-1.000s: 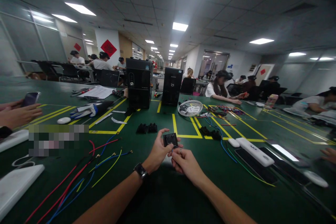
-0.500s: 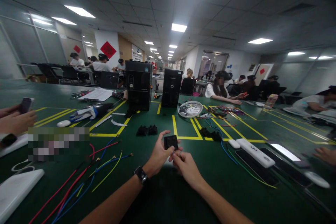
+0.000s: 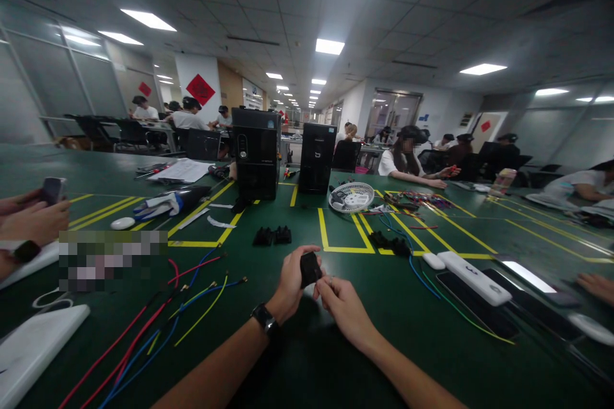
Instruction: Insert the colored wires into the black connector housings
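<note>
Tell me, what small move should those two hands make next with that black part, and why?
Probably turn the black part face-up again. The left hand grips it edge-on, so its face is hidden, and the right hand only touches it with its fingertips without any wire in them.

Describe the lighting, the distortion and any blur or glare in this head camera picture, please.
Head view: ceiling panels light the room evenly, yet the picture's corners darken; the wide lens bends the yellow floor-tape lines and the ceiling grid outward; glare whitens a phone screen; a pixelated patch masks one area; the left hand with its black part stays fairly sharp.
</note>
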Action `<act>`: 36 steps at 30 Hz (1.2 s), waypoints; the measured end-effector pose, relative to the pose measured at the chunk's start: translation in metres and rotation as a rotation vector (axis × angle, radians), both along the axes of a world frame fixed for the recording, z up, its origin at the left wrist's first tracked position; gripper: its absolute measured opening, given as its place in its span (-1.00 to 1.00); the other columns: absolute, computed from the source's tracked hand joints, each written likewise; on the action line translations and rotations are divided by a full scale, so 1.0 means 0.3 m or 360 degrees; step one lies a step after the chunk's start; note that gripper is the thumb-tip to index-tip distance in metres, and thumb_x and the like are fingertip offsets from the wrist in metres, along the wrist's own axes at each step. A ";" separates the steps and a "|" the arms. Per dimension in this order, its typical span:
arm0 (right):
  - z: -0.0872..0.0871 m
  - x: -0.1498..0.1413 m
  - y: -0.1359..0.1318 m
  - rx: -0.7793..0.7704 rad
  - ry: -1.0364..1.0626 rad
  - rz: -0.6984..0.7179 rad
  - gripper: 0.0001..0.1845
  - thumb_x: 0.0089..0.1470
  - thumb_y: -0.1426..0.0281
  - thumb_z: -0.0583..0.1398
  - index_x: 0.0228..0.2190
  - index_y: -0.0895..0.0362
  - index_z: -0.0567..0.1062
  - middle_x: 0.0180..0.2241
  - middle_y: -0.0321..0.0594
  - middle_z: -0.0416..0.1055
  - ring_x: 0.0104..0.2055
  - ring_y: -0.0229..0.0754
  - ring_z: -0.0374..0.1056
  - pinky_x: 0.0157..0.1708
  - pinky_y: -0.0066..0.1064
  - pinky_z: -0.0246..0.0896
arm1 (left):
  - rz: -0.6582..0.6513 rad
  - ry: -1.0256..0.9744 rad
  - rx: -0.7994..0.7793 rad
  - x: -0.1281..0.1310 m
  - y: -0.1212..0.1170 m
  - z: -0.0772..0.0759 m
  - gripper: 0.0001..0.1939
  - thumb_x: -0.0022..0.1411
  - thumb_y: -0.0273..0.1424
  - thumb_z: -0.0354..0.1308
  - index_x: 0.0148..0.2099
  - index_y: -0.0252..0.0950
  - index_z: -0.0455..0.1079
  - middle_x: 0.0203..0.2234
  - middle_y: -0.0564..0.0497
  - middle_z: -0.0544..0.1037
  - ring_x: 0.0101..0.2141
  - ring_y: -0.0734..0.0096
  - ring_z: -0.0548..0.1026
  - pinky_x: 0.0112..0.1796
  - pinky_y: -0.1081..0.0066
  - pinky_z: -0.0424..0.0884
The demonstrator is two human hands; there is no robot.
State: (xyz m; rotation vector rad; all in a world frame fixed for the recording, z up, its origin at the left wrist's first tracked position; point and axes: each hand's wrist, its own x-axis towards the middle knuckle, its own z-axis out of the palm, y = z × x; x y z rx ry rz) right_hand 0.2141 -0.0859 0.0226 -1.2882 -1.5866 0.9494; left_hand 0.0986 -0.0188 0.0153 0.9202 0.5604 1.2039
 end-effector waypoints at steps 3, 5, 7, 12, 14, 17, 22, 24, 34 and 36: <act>0.011 -0.008 -0.010 -0.0010 -0.0063 0.0021 -0.66 0.15 0.25 0.04 -0.52 0.17 0.45 -0.65 -0.40 0.15 -0.59 -0.34 0.06 -0.56 -0.51 -0.08 | -0.0058 -0.0008 -0.0043 0.002 -0.001 -0.004 -0.62 0.18 -0.21 -0.02 -0.02 -0.30 0.23 -0.56 0.04 0.43 -0.60 0.40 0.43 -0.64 0.51 0.27; 0.021 -0.010 -0.016 -0.0032 -0.0083 0.0016 -0.66 0.15 0.27 0.04 -0.53 0.17 0.44 -0.67 -0.41 0.14 -0.60 -0.35 0.05 -0.57 -0.52 -0.09 | -0.0114 -0.0073 -0.0099 0.005 0.001 -0.001 -0.61 0.18 -0.28 -0.04 0.05 -0.24 0.12 -0.59 0.06 0.43 -0.63 0.41 0.41 -0.62 0.50 0.27; 0.030 -0.009 -0.022 -0.0033 -0.0101 -0.0004 -0.66 0.16 0.28 0.03 -0.53 0.18 0.42 -0.68 -0.42 0.11 -0.61 -0.35 0.04 -0.57 -0.52 -0.11 | -0.0162 -0.0162 -0.0137 0.010 0.002 0.006 -0.58 0.16 -0.33 -0.04 0.07 -0.19 0.03 -0.60 0.08 0.42 -0.63 0.39 0.41 -0.58 0.46 0.30; 0.026 -0.006 -0.025 0.0121 -0.0239 -0.0051 -0.65 0.17 0.28 0.01 -0.52 0.18 0.42 -0.65 -0.41 0.14 -0.58 -0.35 0.07 -0.55 -0.52 -0.12 | -0.0241 -0.0352 -0.0199 0.013 0.001 0.026 -0.65 0.12 -0.38 0.00 -0.02 -0.19 0.08 -0.57 0.06 0.43 -0.49 0.28 0.49 -0.41 0.32 0.38; 0.016 -0.013 -0.024 0.0161 -0.0279 -0.0049 -0.65 0.18 0.29 0.00 -0.53 0.18 0.42 -0.64 -0.39 0.17 -0.57 -0.34 0.10 -0.53 -0.52 -0.10 | -0.0242 -0.0406 -0.0251 0.011 0.003 0.025 -0.70 0.12 -0.38 0.00 -0.07 -0.19 0.12 -0.57 0.07 0.41 -0.53 0.33 0.46 -0.44 0.34 0.36; 0.003 -0.026 -0.021 0.0191 -0.0295 -0.0043 -0.64 0.19 0.31 0.00 -0.54 0.18 0.41 -0.62 -0.38 0.21 -0.54 -0.34 0.14 -0.50 -0.52 -0.06 | -0.0153 -0.0406 -0.0325 0.015 0.008 0.015 -0.79 0.10 -0.36 0.00 -0.17 -0.22 0.17 -0.59 0.08 0.39 -0.60 0.38 0.40 -0.52 0.39 0.32; 0.021 -0.015 -0.014 0.0063 -0.0285 -0.0042 -0.65 0.17 0.33 0.01 -0.55 0.18 0.43 -0.65 -0.39 0.17 -0.58 -0.35 0.10 -0.54 -0.52 -0.10 | 0.0050 -0.0273 -0.0403 0.029 0.005 0.009 -0.85 0.04 -0.40 -0.01 -0.27 -0.29 0.23 -0.65 0.06 0.36 -0.65 0.40 0.36 -0.60 0.45 0.24; 0.039 0.000 -0.018 0.0018 -0.0278 -0.0014 -0.65 0.16 0.33 0.02 -0.56 0.18 0.44 -0.67 -0.40 0.14 -0.60 -0.35 0.06 -0.57 -0.52 -0.12 | -0.0004 -0.0279 -0.0401 0.034 -0.003 0.016 -0.83 0.04 -0.41 -0.02 -0.27 -0.33 0.26 -0.66 0.05 0.36 -0.65 0.40 0.36 -0.60 0.44 0.25; 0.023 -0.022 -0.031 0.0097 -0.0348 0.0008 -0.64 0.18 0.34 0.00 -0.57 0.18 0.40 -0.63 -0.38 0.21 -0.54 -0.33 0.14 -0.50 -0.52 -0.06 | -0.0045 -0.0414 -0.0576 0.019 -0.003 -0.004 -0.80 0.12 -0.36 -0.07 -0.29 -0.37 0.29 -0.64 -0.01 0.38 -0.65 0.37 0.38 -0.58 0.39 0.29; 0.012 -0.028 -0.023 0.0127 -0.0374 -0.0010 -0.64 0.19 0.35 0.00 -0.57 0.18 0.39 -0.61 -0.36 0.25 -0.52 -0.32 0.18 -0.48 -0.52 -0.04 | 0.0017 -0.0387 -0.0547 0.022 -0.003 -0.008 -0.79 0.12 -0.35 -0.07 -0.30 -0.37 0.29 -0.64 -0.01 0.39 -0.65 0.37 0.39 -0.58 0.39 0.29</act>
